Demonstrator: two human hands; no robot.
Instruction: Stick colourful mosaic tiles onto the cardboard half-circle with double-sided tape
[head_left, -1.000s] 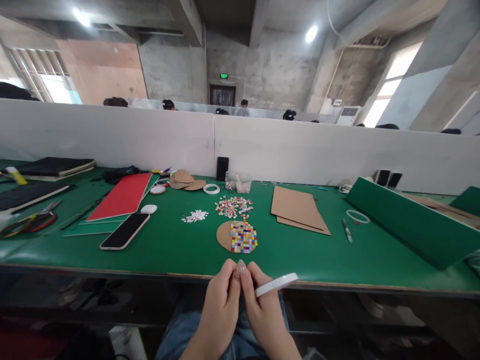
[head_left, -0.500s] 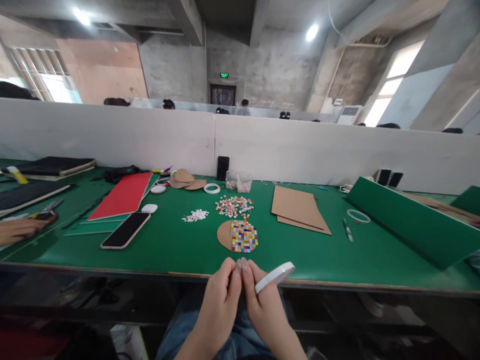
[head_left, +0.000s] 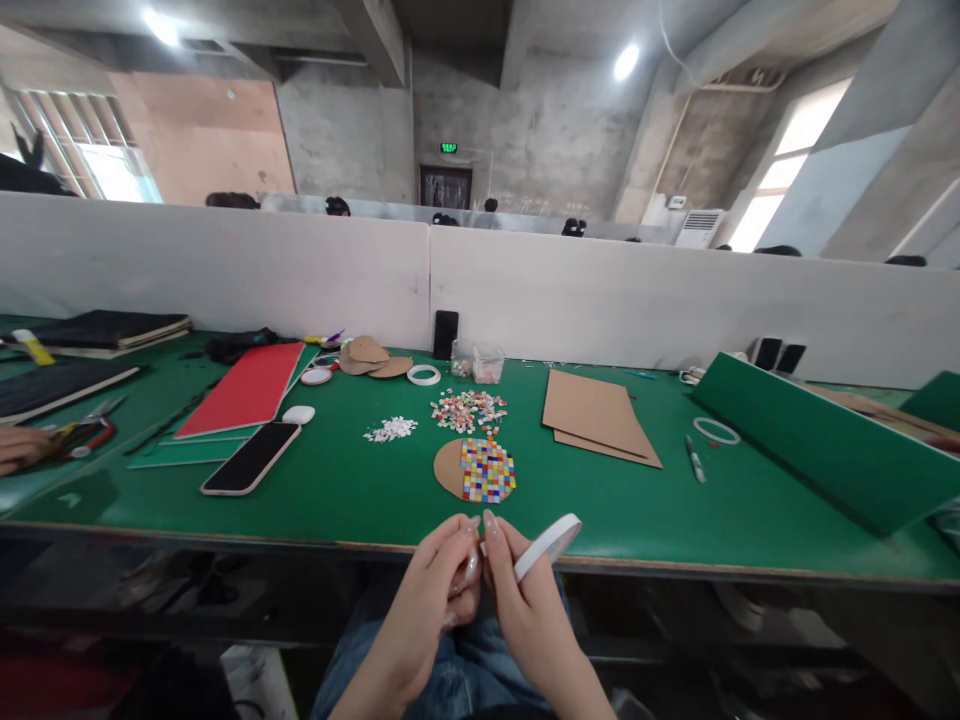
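Note:
My left hand (head_left: 442,570) is closed at the table's front edge, thumb and fingertips pinched together. Something small and shiny shows at its fingers, too unclear to name. Close beside it, my right hand (head_left: 521,585) is closed too, with a roll of white tape (head_left: 551,545) hooked on its fingers and tilted up to the right. Its thumb and index finger nearly meet the left fingertips. Just beyond both hands lies a round cardboard disc (head_left: 448,468), its right part covered with colourful square tiles (head_left: 489,472).
Behind the disc are piles of mixed tiles (head_left: 469,410) and white pieces (head_left: 391,430). Cardboard sheets (head_left: 600,415) and a marker (head_left: 695,460) lie right; a phone (head_left: 251,460) and red board (head_left: 244,390) left. Another person's hand (head_left: 21,450) is by scissors (head_left: 90,430) at far left.
My fingertips have parted slightly, and the left hand has turned to show its curled fingers. The tape roll has shifted a little left and up. The other person's hand has drawn back left.

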